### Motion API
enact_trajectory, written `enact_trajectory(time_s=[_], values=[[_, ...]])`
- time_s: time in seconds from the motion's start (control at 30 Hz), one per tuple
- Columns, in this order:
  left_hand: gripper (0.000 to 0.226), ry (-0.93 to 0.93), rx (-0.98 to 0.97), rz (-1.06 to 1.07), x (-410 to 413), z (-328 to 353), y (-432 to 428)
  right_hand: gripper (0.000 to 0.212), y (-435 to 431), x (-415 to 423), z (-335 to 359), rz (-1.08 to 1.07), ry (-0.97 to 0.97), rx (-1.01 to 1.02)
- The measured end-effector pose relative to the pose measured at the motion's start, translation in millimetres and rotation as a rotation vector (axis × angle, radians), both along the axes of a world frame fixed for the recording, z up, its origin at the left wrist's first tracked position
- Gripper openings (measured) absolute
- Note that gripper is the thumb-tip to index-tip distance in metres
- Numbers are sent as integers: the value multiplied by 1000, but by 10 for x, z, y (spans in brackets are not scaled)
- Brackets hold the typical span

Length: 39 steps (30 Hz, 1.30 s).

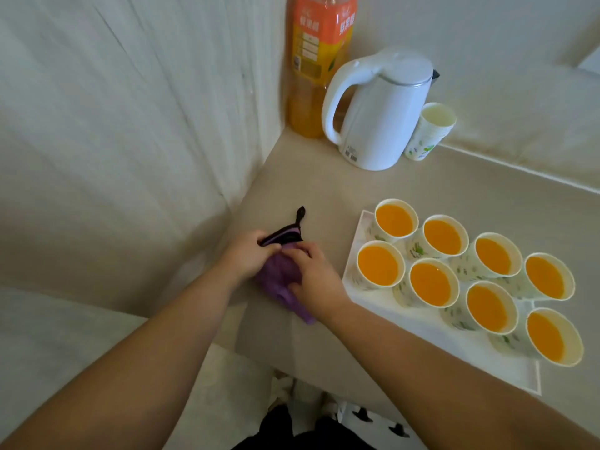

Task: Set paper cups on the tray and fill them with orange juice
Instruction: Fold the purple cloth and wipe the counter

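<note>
Several paper cups [431, 282] with green leaf prints stand in two rows on a white tray [516, 373] at the right, each holding orange juice. The big orange juice bottle [316, 63] stands at the back in the corner. A purple cloth with a black edge [281, 274] lies on the beige counter left of the tray. My left hand [248, 254] grips the cloth's black edge. My right hand [313, 276] holds the cloth from the right side, fingers curled on it.
A white electric kettle [378, 115] stands beside the bottle, with a short stack of spare paper cups [428, 129] to its right. A white wall [130, 125] closes the left side. The counter [311, 190] ends in a front edge near my body.
</note>
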<state>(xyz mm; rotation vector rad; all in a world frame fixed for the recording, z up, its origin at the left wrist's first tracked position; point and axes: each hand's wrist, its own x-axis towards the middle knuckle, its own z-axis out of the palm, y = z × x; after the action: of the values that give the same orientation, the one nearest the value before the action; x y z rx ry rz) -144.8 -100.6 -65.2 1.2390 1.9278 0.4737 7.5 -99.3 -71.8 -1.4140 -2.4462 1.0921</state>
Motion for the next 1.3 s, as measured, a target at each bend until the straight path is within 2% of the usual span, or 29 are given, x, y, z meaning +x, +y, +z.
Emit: enact_trajectory(time_s=[0.07,0.13,0.23,0.3,0.37,0.5,0.6,0.73,0.83,0.97,1.07,1.17,1.3], values=[[10,14,123,12,-21,59,-95,55,-132,22,93,-105,143,25],[14,35,195,47,-66,69,-210,52,-232,58,168,-113,165,113],[41,231,91,55,-84,36,-379,59,-383,164,150,-53,-61,241],[50,356,68,-55,3,-2,-459,71,-476,236,100,-75,-217,181],[52,376,158,-215,109,-19,-492,75,-527,242,37,-95,-290,121],[69,306,193,-548,189,-125,-552,47,-585,233,55,-86,-133,108],[61,273,311,-538,196,-176,-674,34,-679,437,120,-155,-6,109],[48,327,502,-548,473,-170,-847,31,-745,962,20,-260,53,338],[50,395,421,-675,846,-211,-890,30,-721,1242,-115,-308,-10,384],[59,508,229,-695,1150,-195,-866,31,-684,1332,-194,-283,-143,464],[58,576,227,-694,1260,-167,-827,36,-762,1356,-172,-248,-218,519],[51,593,215,-682,1352,-147,-757,50,-887,1395,-238,-82,-279,538],[54,563,207,-690,1350,-122,-696,64,-821,1523,-348,12,-351,556]])
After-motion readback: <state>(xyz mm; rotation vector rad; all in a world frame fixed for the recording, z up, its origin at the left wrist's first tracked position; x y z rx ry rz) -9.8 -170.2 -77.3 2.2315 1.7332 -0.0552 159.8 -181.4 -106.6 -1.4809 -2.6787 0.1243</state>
